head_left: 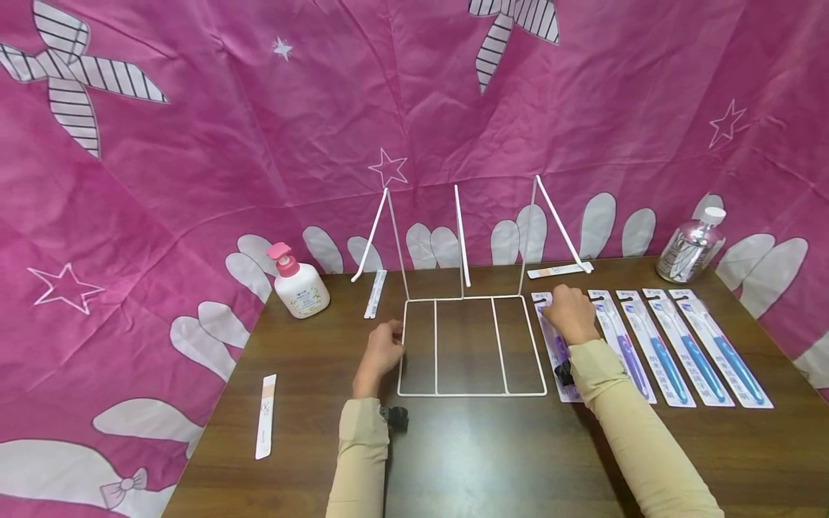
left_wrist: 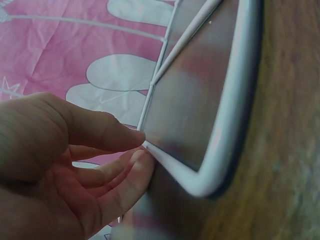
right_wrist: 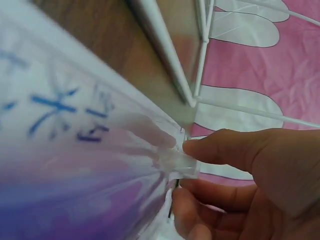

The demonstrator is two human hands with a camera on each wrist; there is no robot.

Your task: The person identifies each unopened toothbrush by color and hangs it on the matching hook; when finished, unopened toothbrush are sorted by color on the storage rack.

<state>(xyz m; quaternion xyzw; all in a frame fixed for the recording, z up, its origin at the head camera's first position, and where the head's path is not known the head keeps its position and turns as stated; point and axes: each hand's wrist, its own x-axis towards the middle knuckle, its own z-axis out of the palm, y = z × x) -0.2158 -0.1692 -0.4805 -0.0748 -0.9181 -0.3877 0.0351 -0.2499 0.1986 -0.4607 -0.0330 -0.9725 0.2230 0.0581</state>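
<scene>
A white wire display rack with three upright prongs stands on the wooden table. My left hand pinches the left rod of its base; in the left wrist view, thumb and fingertips meet at that rod. To the right of the rack lies a row of toothbrushes in clear-and-white packs. My right hand pinches the upper end of the leftmost one, a purple toothbrush pack, between thumb and fingers. The pack fills the left of the right wrist view, its plastic creased near the fingertips. My hand and sleeve partly cover it.
Beside it lie another purple toothbrush pack and several blue ones. A pink-topped pump bottle stands back left, a silvery bottle back right. Narrow paper strips lie around. A pink curtain hangs behind the table.
</scene>
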